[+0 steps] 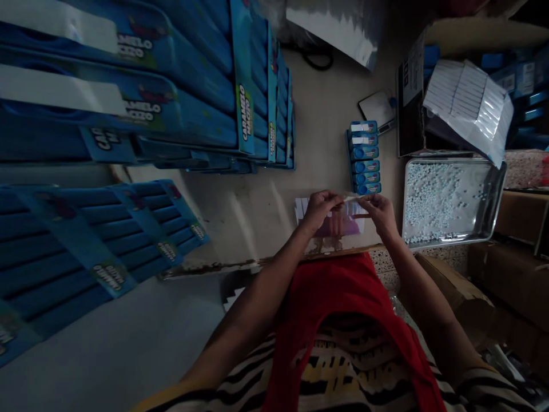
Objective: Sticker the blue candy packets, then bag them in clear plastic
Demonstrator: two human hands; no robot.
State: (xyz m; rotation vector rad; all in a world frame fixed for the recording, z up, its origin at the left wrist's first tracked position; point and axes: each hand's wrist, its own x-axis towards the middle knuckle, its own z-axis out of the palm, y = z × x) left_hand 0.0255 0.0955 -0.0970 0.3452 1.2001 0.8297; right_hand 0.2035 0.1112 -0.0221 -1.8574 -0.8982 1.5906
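Note:
My left hand (321, 208) and my right hand (379, 212) face each other over the table's front edge, fingertips pinched. Stretched between them is a thin whitish strip (351, 198), probably a label, too small to make out well. Under my hands lies a glossy sheet (342, 226) with purple areas, and white strips (300, 207) show at its left end. Just beyond my right hand stands a row of small blue boxes (366, 166) with round cut-outs. The two farthest boxes in that row carry white strips across their faces.
Tall stacks of blue display boxes (201, 86) marked "Caramelo Macizo" fill the left. At right, a metal tray (454, 241) holds small pale-blue pellets. Behind it, a cardboard box (410, 103) contains blue packs and a bag of white strips (469, 103). A small scale (377, 110) sits nearby.

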